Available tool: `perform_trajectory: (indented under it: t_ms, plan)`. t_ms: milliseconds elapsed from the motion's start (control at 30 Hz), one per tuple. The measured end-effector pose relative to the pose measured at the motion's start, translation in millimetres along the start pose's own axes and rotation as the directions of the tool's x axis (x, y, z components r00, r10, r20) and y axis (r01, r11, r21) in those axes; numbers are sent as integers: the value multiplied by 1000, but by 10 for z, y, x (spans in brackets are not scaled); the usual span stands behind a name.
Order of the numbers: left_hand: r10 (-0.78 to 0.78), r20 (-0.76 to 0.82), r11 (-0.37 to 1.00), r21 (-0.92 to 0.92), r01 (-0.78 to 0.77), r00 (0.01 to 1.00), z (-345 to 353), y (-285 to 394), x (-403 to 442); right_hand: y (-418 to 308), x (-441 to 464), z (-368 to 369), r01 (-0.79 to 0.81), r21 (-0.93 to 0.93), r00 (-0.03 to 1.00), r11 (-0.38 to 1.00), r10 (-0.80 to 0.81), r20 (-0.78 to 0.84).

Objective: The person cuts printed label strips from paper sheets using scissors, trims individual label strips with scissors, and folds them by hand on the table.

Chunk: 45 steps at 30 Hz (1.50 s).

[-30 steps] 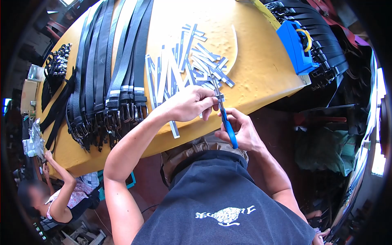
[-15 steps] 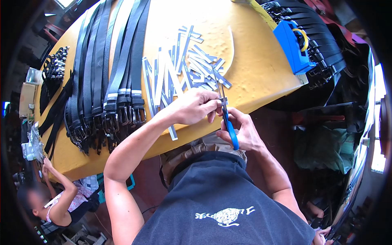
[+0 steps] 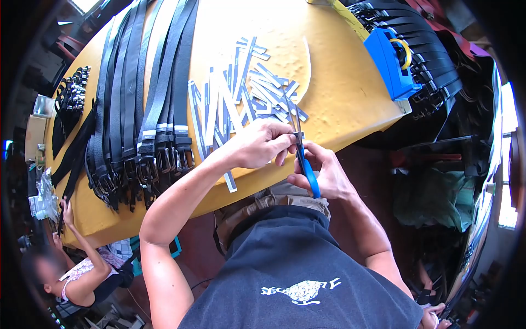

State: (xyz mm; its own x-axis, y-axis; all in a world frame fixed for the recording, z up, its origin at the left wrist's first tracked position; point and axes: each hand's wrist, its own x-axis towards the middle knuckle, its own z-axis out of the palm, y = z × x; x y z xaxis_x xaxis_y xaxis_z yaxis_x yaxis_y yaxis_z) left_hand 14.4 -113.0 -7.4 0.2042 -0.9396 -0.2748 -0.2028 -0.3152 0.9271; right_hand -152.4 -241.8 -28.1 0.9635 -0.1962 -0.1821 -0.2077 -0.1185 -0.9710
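My right hand (image 3: 324, 172) grips blue-handled scissors (image 3: 310, 178), their blades pointing up and away over the table edge. The fingers of my left hand (image 3: 266, 143) are pinched on a small printed strip (image 3: 297, 134), which lies at the scissor blades. Just beyond my hands is a loose heap of white and grey printed strips (image 3: 255, 93) on the yellow-covered table (image 3: 339, 82). One long strip (image 3: 229, 181) lies under my left forearm, sticking out toward the table edge.
Black belts with metal buckles (image 3: 137, 98) lie in rows on the left. A blue tape dispenser (image 3: 390, 64) stands at the right corner, beside more hanging black belts (image 3: 433, 60). Another person (image 3: 90, 268) is at the lower left, hands on a black strap.
My hands hold nearly the same pose, with the strip at the blades. The view has shifted slightly. The other person's hand has risen a little along the table's left side.
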Motion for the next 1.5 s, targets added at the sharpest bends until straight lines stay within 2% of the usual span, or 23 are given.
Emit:
perform_trajectory:
  t_ms: [100,233,400,533,633,667,767,900,1033,1267,1500]
  plan:
    - [29,-10,993,-117,-30,1000,-11,-85,36,-12,35,-12,-22,-18,1000,1000,22,-7]
    - [22,-8,991,-130,-23,1000,-58,-92,46,98,80,-21,-29,20,999,999,30,-14]
    - [26,10,985,-171,-24,1000,-89,-222,72,94,135,-38,-175,86,984,981,176,5]
    - [51,-103,959,-272,-78,993,-82,-342,57,136,187,-23,-173,269,978,947,196,-64]
    - [79,-281,827,-517,-220,956,-3,-350,65,185,236,46,22,341,964,940,71,-256]
    - [25,-318,842,-504,-191,948,-9,-326,63,173,246,67,55,369,961,928,52,-272]
    - [25,-510,685,-618,-387,860,138,-240,86,88,294,263,132,462,940,877,37,-339]
    - [-82,-659,576,-644,-504,748,348,-158,115,33,353,480,172,541,947,823,12,-320]
    - [-104,-744,561,-591,-579,660,434,-168,155,61,410,545,191,506,934,841,3,-357]
    - [-159,-752,506,-618,-601,639,444,-162,129,135,488,537,231,479,933,847,-53,-356]
    - [-155,-757,527,-607,-595,635,438,-175,110,168,519,562,234,490,936,840,-58,-348]
